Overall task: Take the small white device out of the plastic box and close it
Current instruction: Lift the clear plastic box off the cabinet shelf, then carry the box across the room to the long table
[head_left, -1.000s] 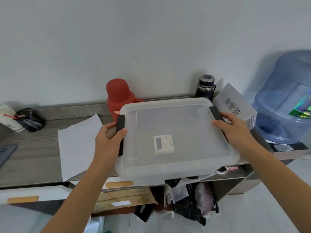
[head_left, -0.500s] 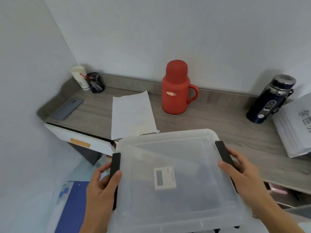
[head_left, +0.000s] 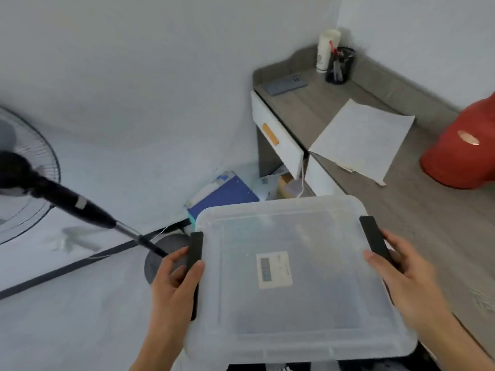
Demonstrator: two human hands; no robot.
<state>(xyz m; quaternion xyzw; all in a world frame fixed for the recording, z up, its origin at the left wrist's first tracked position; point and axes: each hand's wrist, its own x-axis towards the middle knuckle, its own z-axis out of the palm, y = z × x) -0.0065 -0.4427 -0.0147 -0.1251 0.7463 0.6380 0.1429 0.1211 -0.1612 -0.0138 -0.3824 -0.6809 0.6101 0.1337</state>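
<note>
The plastic box (head_left: 300, 279) is held off the tabletop (head_left: 428, 210), hanging mostly past its near edge over the floor, with its clear lid on. Through the lid the small white device (head_left: 273, 269) shows lying flat near the middle of the box, its long axis running away from the person, its dark screen strip toward the left side. It sits between the 2 hands, roughly as near to one as to the other. The left hand (head_left: 175, 285) has its grip wrapped around the left black latch (head_left: 195, 253), thumb on top and fingers curled beneath. The right hand (head_left: 404, 282) is likewise closed on the right black latch (head_left: 373, 238). Both grips are clamped on the box's ends, so I judge the box must be set down and both latches released before the device can be reached from above.
</note>
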